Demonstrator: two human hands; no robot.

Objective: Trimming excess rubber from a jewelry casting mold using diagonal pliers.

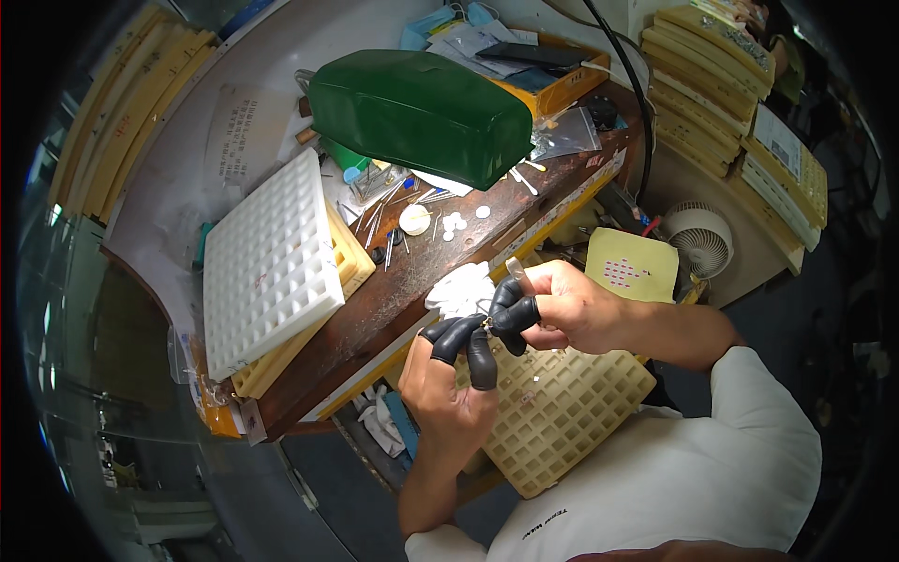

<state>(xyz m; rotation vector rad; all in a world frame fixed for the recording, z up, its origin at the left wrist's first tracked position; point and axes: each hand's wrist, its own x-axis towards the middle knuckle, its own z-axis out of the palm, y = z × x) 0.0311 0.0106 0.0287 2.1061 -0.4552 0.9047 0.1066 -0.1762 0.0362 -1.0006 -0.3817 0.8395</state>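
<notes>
My left hand (448, 384) pinches a tiny metal piece (487, 324) between fingertips covered in black finger cots; its exact shape is too small to make out. My right hand (562, 304), also in black finger cots, closes on a pale stick-like tool (516, 271) and meets the piece beside my left fingertips. A crumpled white cloth (457, 289) lies just behind my fingers on the bench edge. Below both hands is a beige gridded tray (571, 421) with a few small bits in its compartments.
A wooden bench (370, 332) holds a green lamp housing (417, 108), scattered thin tools and a leaning white grid tray (267, 262). At right are a small fan (702, 245), a yellow sheet with pink pieces (632, 258) and stacked trays (702, 84); more stacks (131, 112) stand upper left.
</notes>
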